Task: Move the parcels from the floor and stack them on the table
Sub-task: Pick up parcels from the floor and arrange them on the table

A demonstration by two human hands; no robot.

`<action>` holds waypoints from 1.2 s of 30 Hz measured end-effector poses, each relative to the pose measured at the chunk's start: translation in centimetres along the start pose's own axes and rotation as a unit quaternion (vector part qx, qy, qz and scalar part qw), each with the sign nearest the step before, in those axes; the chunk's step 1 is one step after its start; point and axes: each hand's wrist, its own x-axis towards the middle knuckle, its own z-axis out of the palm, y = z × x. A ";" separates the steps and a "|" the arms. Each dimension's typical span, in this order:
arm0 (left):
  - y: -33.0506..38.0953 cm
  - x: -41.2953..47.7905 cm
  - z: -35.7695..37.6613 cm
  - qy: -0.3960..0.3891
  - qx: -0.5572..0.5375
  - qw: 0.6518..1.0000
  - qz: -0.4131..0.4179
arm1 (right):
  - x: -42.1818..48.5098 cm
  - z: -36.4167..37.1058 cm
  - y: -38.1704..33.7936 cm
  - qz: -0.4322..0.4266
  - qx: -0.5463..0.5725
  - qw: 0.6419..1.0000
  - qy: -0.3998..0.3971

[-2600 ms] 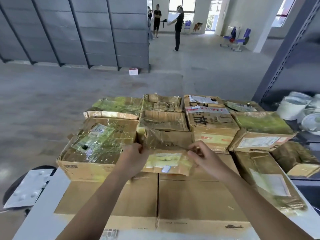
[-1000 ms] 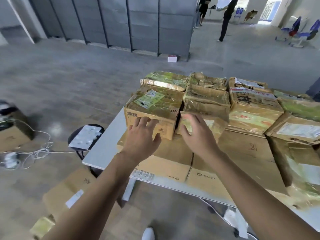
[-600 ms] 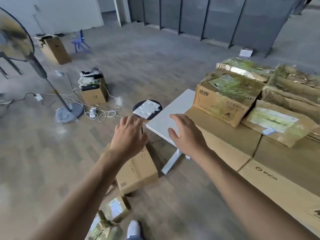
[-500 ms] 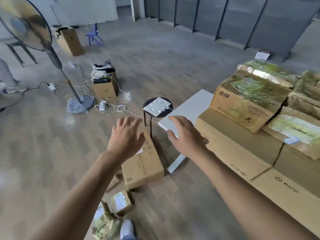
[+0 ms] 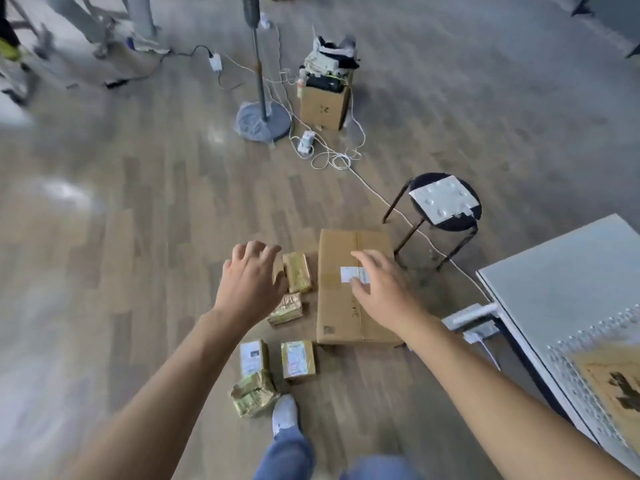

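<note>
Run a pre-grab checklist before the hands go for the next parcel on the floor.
1. Hands free: left hand and right hand open, holding nothing: ok.
2. Parcels below the hands: large box and small parcels: ok.
3. Box top bare except its label: ok.
4. White cable clear of the box: cannot tell.
5. Bare table corner for stacking: ok.
6. Shoe clear of the crumpled parcel: cannot tell, very close.

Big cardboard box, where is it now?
Head view, centre: the box lies on the floor under the right hand, small parcels left of it, black stool beyond.
</note>
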 end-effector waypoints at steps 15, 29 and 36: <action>-14.4 4.3 19.3 -0.103 -0.027 0.971 -0.216 | 17.9 24.2 5.3 -0.060 -0.039 0.969 -0.236; -24.9 5.8 47.5 -0.196 -0.036 0.934 -0.297 | 22.1 53.8 13.3 -0.134 -0.088 0.939 -0.305; -28.4 9.2 56.8 -0.200 -0.041 0.942 -0.266 | 26.3 66.1 16.7 -0.139 -0.205 0.915 -0.317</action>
